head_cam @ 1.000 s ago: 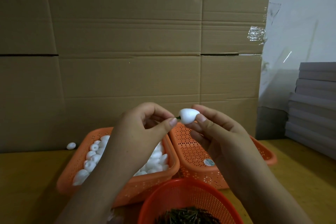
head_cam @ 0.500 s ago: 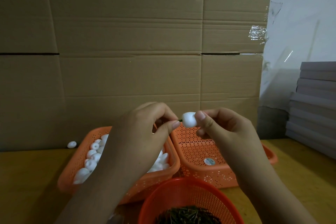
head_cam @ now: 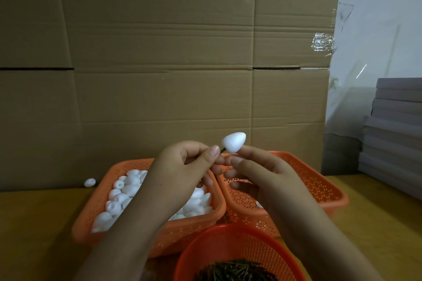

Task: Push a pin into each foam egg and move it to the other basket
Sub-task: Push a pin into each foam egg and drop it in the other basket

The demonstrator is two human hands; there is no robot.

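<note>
A white foam egg (head_cam: 234,142) stands in the air above the baskets on a dark pin (head_cam: 222,149) stuck into its blunt end. My left hand (head_cam: 182,166) pinches that pin between thumb and fingers. My right hand (head_cam: 258,175) is just right of it with loosely stretched fingers, and its index fingertip lies against the egg's underside. The left orange basket (head_cam: 182,235) holds several plain foam eggs (head_cam: 127,191). The right orange basket (head_cam: 319,189) shows only bare mesh where my right hand does not hide it.
A round red basket (head_cam: 239,235) of dark pins (head_cam: 235,271) sits at the near edge. One loose egg (head_cam: 89,182) lies on the wooden table by the cardboard wall (head_cam: 159,75). Grey boards (head_cam: 397,132) are stacked at the right.
My right hand has let go of the egg and its fingers have loosened. The egg, now carried on the pin by my left hand, has tipped up and risen slightly.
</note>
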